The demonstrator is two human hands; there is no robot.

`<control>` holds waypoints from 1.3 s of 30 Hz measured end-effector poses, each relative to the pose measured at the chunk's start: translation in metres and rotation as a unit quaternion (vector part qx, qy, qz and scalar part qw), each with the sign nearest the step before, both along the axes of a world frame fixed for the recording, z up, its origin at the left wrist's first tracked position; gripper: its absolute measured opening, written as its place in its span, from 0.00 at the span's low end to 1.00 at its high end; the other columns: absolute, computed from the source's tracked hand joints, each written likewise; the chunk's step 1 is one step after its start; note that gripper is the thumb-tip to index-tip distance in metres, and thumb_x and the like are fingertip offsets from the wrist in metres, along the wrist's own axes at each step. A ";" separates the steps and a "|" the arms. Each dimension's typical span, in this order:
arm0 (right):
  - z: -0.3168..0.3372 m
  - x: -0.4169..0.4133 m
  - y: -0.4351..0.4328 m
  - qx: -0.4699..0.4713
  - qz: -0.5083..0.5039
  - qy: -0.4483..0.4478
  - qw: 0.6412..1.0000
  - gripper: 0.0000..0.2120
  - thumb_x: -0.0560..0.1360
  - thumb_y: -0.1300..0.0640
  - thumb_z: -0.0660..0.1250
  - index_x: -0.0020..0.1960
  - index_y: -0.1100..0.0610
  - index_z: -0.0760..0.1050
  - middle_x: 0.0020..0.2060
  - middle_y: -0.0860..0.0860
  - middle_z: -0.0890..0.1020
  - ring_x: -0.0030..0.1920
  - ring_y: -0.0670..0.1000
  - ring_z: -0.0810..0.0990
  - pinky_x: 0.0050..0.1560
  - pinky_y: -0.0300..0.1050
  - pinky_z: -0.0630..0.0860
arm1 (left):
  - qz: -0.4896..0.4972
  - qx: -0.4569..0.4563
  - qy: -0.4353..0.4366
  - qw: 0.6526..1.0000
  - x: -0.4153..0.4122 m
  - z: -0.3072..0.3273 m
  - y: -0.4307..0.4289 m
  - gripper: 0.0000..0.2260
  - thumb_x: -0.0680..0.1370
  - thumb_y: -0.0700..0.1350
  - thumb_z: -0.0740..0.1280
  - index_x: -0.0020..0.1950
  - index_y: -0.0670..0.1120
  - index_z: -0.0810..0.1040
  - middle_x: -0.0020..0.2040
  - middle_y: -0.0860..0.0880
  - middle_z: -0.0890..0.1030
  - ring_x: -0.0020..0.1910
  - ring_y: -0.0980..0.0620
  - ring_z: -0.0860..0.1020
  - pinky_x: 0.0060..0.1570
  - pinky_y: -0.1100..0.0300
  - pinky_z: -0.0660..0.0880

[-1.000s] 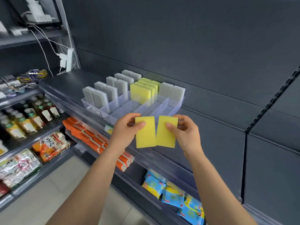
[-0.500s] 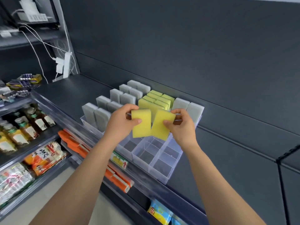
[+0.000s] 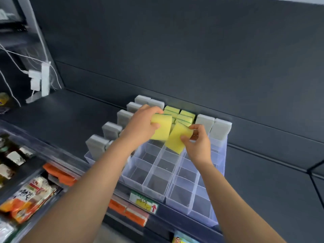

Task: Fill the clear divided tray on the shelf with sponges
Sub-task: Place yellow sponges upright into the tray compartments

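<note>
In the head view, over the clear divided tray, one yellow sponge is gripped in the left hand and a tilted second sponge is pinched in the right hand; both are held edge-down towards the tray's back, likely for slotting upright into empty cells beside its stored sponges.
</note>
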State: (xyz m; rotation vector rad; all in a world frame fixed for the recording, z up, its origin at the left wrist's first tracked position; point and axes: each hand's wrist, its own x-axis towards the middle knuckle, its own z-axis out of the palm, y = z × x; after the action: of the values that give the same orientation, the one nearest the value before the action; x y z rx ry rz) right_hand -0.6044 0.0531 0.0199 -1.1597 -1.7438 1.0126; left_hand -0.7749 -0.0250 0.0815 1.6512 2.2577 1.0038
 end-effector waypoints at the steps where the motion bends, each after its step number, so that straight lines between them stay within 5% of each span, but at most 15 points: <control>1: -0.003 -0.001 0.000 0.009 -0.006 -0.018 1.000 0.14 0.73 0.62 0.70 0.53 0.50 0.69 0.42 0.46 0.75 0.42 0.44 0.74 0.44 0.40 0.73 | -0.009 -0.008 0.008 1.000 -0.003 -0.002 0.003 0.17 0.75 0.41 0.68 0.62 0.54 0.74 0.56 0.53 0.71 0.45 0.53 0.69 0.46 0.60 0.64; 8: -0.015 -0.010 -0.002 0.118 -0.015 -0.162 0.980 0.13 0.74 0.60 0.70 0.56 0.53 0.70 0.51 0.47 0.76 0.46 0.51 0.76 0.46 0.49 0.76 | -0.067 -0.076 0.071 0.992 -0.011 -0.011 0.018 0.17 0.74 0.39 0.68 0.61 0.53 0.73 0.59 0.52 0.71 0.51 0.49 0.74 0.50 0.54 0.72; 19: -0.026 -0.007 0.002 0.118 -0.011 -0.211 0.970 0.14 0.73 0.59 0.70 0.57 0.53 0.72 0.55 0.49 0.77 0.51 0.53 0.77 0.47 0.50 0.77 | -0.095 -0.142 0.097 0.980 -0.014 -0.019 0.038 0.18 0.72 0.35 0.67 0.58 0.52 0.72 0.55 0.51 0.73 0.39 0.52 0.72 0.33 0.58 0.63; 24: -0.029 -0.008 0.003 0.131 -0.011 -0.219 0.967 0.14 0.73 0.57 0.70 0.58 0.52 0.72 0.55 0.49 0.76 0.51 0.53 0.77 0.46 0.49 0.78 | -0.088 -0.119 0.245 0.958 -0.010 -0.026 0.040 0.19 0.72 0.32 0.63 0.60 0.47 0.76 0.55 0.46 0.72 0.56 0.46 0.71 0.47 0.56 0.69; 28: -0.029 -0.009 0.003 0.146 -0.008 -0.233 0.962 0.16 0.72 0.56 0.72 0.58 0.53 0.73 0.56 0.50 0.75 0.51 0.53 0.77 0.43 0.48 0.77 | -0.078 -0.124 0.335 0.931 -0.005 -0.032 0.040 0.17 0.72 0.31 0.60 0.57 0.45 0.77 0.53 0.45 0.73 0.55 0.45 0.71 0.49 0.55 0.69; 39: -0.028 -0.011 0.000 0.173 -0.005 -0.268 0.948 0.13 0.73 0.61 0.69 0.57 0.57 0.75 0.56 0.53 0.75 0.46 0.58 0.77 0.38 0.50 0.77 | -0.058 -0.096 0.359 0.927 0.000 -0.036 0.039 0.16 0.71 0.31 0.61 0.56 0.45 0.73 0.55 0.47 0.75 0.56 0.45 0.73 0.54 0.54 0.67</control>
State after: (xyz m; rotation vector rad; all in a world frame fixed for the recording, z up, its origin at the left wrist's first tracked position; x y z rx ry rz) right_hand -0.6158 0.0533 -0.0079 -1.2797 -2.2225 0.3624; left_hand -0.7747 0.0144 0.0458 2.2826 2.4939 0.1227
